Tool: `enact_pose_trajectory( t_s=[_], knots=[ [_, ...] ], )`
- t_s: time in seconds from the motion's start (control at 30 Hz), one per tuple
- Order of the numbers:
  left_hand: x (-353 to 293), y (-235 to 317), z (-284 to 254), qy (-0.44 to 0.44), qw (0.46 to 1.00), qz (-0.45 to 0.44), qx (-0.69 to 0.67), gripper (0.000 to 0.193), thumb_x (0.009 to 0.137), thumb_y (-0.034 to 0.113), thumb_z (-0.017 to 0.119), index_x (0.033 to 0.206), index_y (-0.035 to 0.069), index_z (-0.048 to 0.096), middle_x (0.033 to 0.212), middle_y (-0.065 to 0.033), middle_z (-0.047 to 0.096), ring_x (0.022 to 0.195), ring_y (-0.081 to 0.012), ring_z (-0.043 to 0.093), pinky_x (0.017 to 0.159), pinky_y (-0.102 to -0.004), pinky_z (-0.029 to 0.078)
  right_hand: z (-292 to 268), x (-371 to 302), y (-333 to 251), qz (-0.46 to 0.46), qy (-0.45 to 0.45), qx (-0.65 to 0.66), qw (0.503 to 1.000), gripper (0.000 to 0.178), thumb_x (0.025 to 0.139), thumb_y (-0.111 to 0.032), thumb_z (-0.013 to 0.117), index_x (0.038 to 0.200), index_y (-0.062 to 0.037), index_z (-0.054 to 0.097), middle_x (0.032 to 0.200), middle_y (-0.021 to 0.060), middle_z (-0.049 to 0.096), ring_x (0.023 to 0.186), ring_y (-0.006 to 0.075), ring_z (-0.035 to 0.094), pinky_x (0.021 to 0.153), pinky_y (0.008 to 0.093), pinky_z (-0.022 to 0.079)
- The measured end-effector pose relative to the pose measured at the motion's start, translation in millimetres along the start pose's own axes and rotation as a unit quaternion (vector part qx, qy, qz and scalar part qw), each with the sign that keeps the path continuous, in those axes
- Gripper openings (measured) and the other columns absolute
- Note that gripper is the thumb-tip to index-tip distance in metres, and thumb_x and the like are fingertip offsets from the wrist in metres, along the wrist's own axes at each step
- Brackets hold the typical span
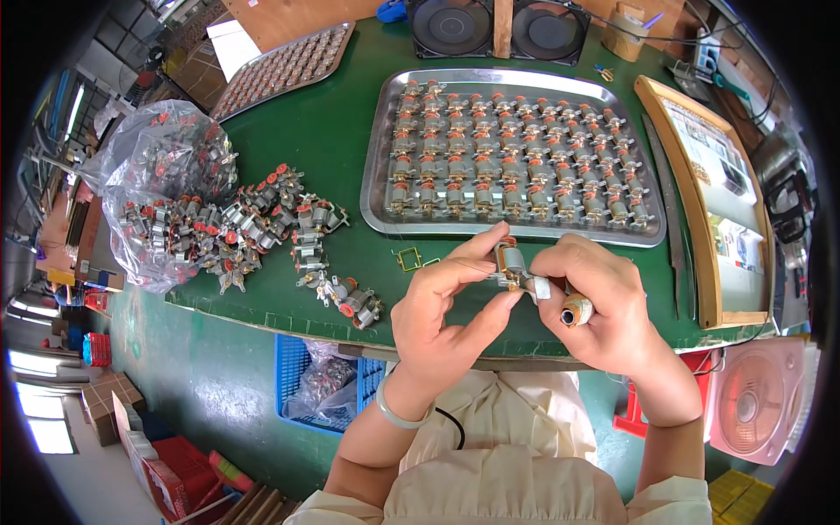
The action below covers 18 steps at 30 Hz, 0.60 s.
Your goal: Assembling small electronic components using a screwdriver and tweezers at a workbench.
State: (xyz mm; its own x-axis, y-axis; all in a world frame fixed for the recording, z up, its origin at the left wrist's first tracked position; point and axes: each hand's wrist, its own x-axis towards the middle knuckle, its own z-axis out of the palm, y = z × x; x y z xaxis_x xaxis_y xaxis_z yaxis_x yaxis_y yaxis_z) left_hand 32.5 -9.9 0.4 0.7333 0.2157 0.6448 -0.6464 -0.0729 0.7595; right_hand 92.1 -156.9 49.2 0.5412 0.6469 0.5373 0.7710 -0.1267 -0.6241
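My left hand [442,311] pinches a small metal motor part [510,261] with copper winding between thumb and fingers, just above the green table's near edge. My right hand [604,306] touches the same part and grips a short cylindrical tool [575,310] in its fingers. Behind my hands lies a metal tray [382,166] filled with rows of similar motor parts. A loose pile of the same parts [262,227] spreads on the table to the left, spilling from a clear plastic bag [149,175].
A second tray of parts [284,66] sits at the back left, two black fans [494,26] at the back. A wood-framed sheet [713,184] and long tweezers [667,210] lie at the right. A blue crate [306,385] stands under the table, a pink fan [752,398] at lower right.
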Motion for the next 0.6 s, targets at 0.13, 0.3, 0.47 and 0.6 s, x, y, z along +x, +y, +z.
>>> enact_pose_trajectory(
  t_s=[0.13,0.3,0.47,0.6],
  knots=[
    [0,0,-1,-0.005,1.000,-0.002,-0.014,0.033,0.072,-0.007,0.063,0.098,-0.002,0.044,0.113,-0.0282,0.048,0.103,-0.0270,0.053,0.083,-0.0320,0.047,2,0,1,-0.002,0.004,-0.009,1.000,0.022,0.060,0.004,0.058,0.080,-0.0015,0.051,0.061,0.0072,0.046,0.054,0.0216,0.049,0.046,0.0312,0.040],
    [3,-3,-6,-0.015,0.999,-0.019,-0.040,0.029,0.071,-0.006,0.064,0.093,-0.001,0.048,0.113,-0.0237,0.050,0.101,-0.0261,0.054,0.083,-0.0326,0.046,-1,-5,4,0.012,-0.005,-0.015,1.000,0.022,0.062,0.003,0.060,0.081,-0.0019,0.051,0.065,0.0080,0.048,0.055,0.0225,0.050,0.045,0.0320,0.040],
    [2,-4,-12,0.022,0.999,0.034,0.031,0.025,0.069,-0.005,0.066,0.088,0.002,0.052,0.110,-0.0206,0.052,0.096,-0.0263,0.056,0.079,-0.0326,0.047,-9,-16,-6,0.114,-0.079,-0.230,0.963,0.034,0.065,-0.007,0.067,0.093,-0.0017,0.048,0.083,0.0128,0.051,0.062,0.0303,0.056,0.050,0.0364,0.044],
    [2,-5,-14,0.025,0.988,0.090,0.125,0.025,0.069,-0.005,0.066,0.088,0.003,0.052,0.108,-0.0215,0.053,0.089,-0.0253,0.059,0.074,-0.0314,0.048,-16,-34,10,0.121,-0.170,-0.282,0.936,0.036,0.064,-0.007,0.068,0.092,-0.0004,0.047,0.080,0.0128,0.053,0.061,0.0326,0.056,0.051,0.0381,0.044]
  ],
)
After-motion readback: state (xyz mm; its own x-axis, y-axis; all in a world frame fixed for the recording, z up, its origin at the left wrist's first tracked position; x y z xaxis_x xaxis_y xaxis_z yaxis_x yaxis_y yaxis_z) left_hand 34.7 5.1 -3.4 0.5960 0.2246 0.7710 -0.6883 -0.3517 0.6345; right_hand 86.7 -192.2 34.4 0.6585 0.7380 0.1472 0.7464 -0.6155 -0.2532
